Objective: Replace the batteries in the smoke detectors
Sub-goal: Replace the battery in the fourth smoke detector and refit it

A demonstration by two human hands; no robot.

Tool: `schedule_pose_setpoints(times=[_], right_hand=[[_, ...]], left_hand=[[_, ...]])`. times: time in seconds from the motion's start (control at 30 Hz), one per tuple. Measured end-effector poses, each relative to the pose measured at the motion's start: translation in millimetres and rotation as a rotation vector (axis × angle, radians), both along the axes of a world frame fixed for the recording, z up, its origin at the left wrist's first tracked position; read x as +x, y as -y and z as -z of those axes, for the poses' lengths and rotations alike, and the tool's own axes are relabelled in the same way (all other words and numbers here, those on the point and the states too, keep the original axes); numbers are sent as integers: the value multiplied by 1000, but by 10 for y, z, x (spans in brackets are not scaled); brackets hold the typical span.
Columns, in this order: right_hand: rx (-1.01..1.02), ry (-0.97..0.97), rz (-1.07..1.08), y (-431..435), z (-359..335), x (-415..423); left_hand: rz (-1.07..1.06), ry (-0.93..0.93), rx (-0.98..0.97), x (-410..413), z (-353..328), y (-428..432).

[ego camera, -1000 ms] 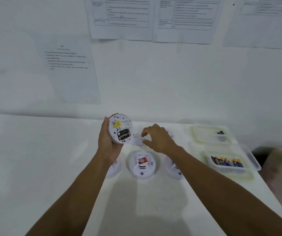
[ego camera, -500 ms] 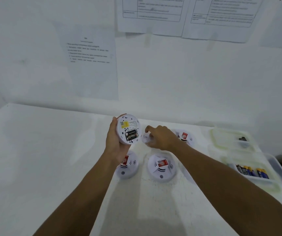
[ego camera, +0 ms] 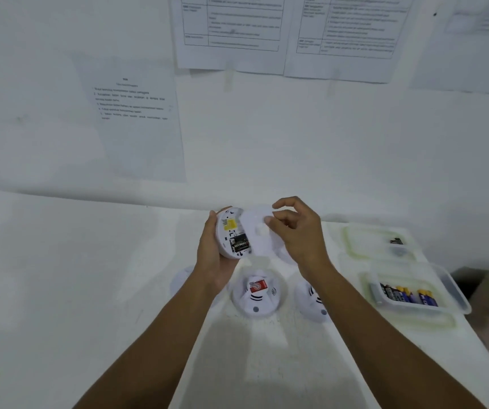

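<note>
Left hand [ego camera: 212, 255] wrapped around rim of open smoke detector [ego camera: 231, 233], held above table [ego camera: 75, 276], back side facing camera. Black batteries [ego camera: 240, 242] seated in compartment; yellow label [ego camera: 229, 224] above them. Right hand [ego camera: 299, 231] pinching white round cover [ego camera: 259, 231] at its right edge, cover overlapping right half of detector back. Whether cover seated or merely laid against: cannot tell, motion blur.

Below hands, on table: closed detector [ego camera: 256, 293] with red sticker, face up; second one [ego camera: 311, 299] just right, partly hidden by right forearm; third [ego camera: 182, 280] partly hidden behind left wrist.

Right side: clear tub [ego camera: 444, 290] with spare batteries [ego camera: 408, 295], close to right table edge; lidded container [ego camera: 376, 239] behind it, near wall. Left half of table bare, wide free surface out to left edge. Paper sheets [ego camera: 137, 113] taped on wall behind.
</note>
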State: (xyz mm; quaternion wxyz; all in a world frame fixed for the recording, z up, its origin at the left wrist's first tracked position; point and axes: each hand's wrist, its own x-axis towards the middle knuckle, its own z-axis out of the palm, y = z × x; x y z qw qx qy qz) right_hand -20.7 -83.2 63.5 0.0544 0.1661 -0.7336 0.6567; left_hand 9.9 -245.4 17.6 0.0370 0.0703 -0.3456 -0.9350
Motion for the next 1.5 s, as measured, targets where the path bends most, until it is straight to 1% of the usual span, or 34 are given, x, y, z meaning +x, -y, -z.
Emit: schedule_pose_setpoints(times=[0.17,0.23,0.3,0.4,0.5,0.63,0.8,0.97,1.1,1.2,1.27,1.33,1.37,1.43,1.5], right_hand=[[269,-272,127,-56,219,184],[382,-305,181,-126,290,252],[459,-313,186,-198,290,324],[513,-358,156,-289,259,395],[514,-372,138,-366,224,434],[535,-412,165,-418,211,460],[483,-322,242,-348,179,576],[323,-257,347,-264,161,646],[338,-182,285,-315,115,600],[334,-65,194,-407,3,534],[236,78,125,-459,-69,504],[65,242,48,-491,-92,512],[10,288,34,-508,-83,513],[-28,316,47,-554,-50,495],[-139,372,42,-606,-8,484]], left_hand=[[115,11,43,76,-116,-468],[129,41,38,113,-125,-558],[141,69,24,149,-122,-629],[137,88,35,189,-129,-715],[127,87,44,210,-143,-758],[97,101,20,221,-165,-816],[-17,58,-140,277,-155,-939],[-10,-41,-192,336,-244,-1008],[-16,-59,-214,319,-259,-946],[23,-45,-318,292,-275,-871],[24,-17,-444,262,-291,-850],[37,-14,-603,264,-320,-872],[56,-26,-657,266,-327,-883],[50,-55,-689,270,-332,-878],[6,-83,-722,254,-307,-833]])
